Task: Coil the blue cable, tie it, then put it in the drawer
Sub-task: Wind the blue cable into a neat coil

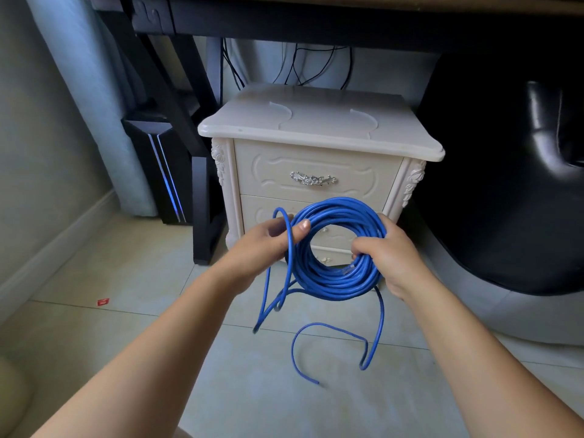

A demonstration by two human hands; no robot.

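Loose tail (319, 346) on the floor, near side, trails up to the blue cable (339, 248) coil. Right hand (390, 248) grip clamps the coil's right rim; left hand (268, 238) pinches a strand, nearer for wrapping. Drawer (316, 178) beyond, closed.

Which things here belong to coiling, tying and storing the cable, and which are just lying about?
Part of the job:
- blue cable, mostly coiled, loose ends trailing
- left hand and right hand, gripping the coil
- top drawer of the white cabinet, closed

Just lying about:
- red scrap on the floor
- computer tower
- black chair
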